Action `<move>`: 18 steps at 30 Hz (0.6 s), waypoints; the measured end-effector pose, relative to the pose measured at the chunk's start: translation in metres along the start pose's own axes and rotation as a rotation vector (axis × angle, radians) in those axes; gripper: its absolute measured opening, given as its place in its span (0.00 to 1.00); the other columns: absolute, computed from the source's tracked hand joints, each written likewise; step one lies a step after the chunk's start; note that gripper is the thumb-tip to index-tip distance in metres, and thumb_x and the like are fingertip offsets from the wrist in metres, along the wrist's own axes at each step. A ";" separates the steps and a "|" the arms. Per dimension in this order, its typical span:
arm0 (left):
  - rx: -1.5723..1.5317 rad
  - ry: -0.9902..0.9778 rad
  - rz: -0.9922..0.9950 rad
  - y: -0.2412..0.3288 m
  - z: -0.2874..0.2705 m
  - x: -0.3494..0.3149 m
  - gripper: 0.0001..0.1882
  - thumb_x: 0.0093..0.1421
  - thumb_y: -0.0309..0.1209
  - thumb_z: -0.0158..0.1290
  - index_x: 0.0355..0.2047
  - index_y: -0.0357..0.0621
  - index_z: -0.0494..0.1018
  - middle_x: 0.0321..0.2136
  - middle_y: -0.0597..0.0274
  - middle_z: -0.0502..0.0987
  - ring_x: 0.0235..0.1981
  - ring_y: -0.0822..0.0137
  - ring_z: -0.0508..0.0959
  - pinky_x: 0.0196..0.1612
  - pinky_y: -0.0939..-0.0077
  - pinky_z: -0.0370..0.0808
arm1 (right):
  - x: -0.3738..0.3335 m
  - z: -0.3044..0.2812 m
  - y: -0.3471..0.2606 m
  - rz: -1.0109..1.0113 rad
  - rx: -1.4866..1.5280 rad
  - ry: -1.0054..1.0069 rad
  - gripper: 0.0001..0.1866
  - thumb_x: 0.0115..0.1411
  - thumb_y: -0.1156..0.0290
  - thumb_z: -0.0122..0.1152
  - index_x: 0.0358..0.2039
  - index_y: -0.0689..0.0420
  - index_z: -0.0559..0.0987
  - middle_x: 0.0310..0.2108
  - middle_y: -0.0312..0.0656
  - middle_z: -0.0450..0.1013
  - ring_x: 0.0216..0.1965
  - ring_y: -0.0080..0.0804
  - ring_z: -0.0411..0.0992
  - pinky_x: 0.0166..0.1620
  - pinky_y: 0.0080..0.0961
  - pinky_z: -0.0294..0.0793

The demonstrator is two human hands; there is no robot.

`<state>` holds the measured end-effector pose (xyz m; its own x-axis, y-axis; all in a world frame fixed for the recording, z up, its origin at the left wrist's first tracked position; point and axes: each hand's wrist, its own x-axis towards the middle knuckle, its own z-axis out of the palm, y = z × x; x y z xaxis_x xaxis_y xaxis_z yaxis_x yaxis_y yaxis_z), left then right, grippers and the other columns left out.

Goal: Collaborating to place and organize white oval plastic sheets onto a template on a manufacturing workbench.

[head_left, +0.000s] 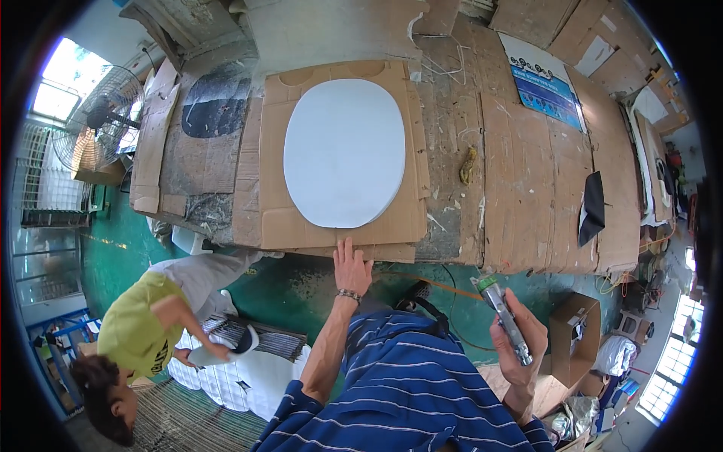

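Observation:
A white oval panel (345, 154) lies flat on a brown cardboard sheet (271, 203) on the worktable. My left hand (351, 270) rests at the sheet's near edge, just below the panel. Its fingers are stretched out and slightly apart, with nothing held. Off to the right, in front of the table, my right hand (521, 335) is closed round a slim silver-grey hand tool with a green end (501, 313). The tool tilts, green end toward the table. Its exact kind cannot be made out. An orange hose (444, 287) runs up to near that end.
A crumpled yellowish scrap (468, 166) and a black piece (592, 209) lie on the cardboard-covered table (520, 203). Below right stands an open carton (574, 339). At lower left, a person in a yellow-green shirt (143, 324) bends over white stacked goods. A fan (98, 117) stands far left.

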<state>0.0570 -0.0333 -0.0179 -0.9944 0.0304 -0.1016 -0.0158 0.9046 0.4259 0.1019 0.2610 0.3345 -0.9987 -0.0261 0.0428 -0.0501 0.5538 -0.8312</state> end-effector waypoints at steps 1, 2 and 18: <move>-0.023 -0.010 -0.009 -0.003 0.000 0.000 0.17 0.63 0.39 0.61 0.46 0.39 0.77 0.72 0.41 0.60 0.74 0.37 0.57 0.74 0.42 0.56 | -0.004 -0.003 0.003 0.025 -0.009 0.001 0.31 0.56 0.83 0.69 0.63 0.63 0.77 0.39 0.52 0.80 0.34 0.35 0.78 0.39 0.26 0.76; -0.045 -0.020 -0.019 -0.005 0.001 -0.001 0.17 0.63 0.39 0.62 0.45 0.39 0.78 0.72 0.41 0.60 0.74 0.37 0.57 0.74 0.43 0.57 | -0.008 -0.005 0.002 0.024 -0.008 -0.002 0.31 0.56 0.83 0.69 0.63 0.63 0.77 0.39 0.52 0.80 0.34 0.35 0.78 0.39 0.26 0.76; -0.073 0.037 0.035 -0.010 0.009 -0.004 0.17 0.60 0.37 0.64 0.40 0.35 0.79 0.72 0.43 0.59 0.74 0.37 0.57 0.70 0.44 0.62 | 0.005 0.011 -0.006 -0.016 0.020 -0.168 0.33 0.55 0.82 0.70 0.63 0.64 0.77 0.33 0.47 0.77 0.29 0.32 0.73 0.36 0.24 0.72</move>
<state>0.0622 -0.0391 -0.0299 -0.9976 0.0446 -0.0533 0.0126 0.8698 0.4933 0.0972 0.2484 0.3336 -0.9841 -0.1741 -0.0358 -0.0640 0.5352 -0.8423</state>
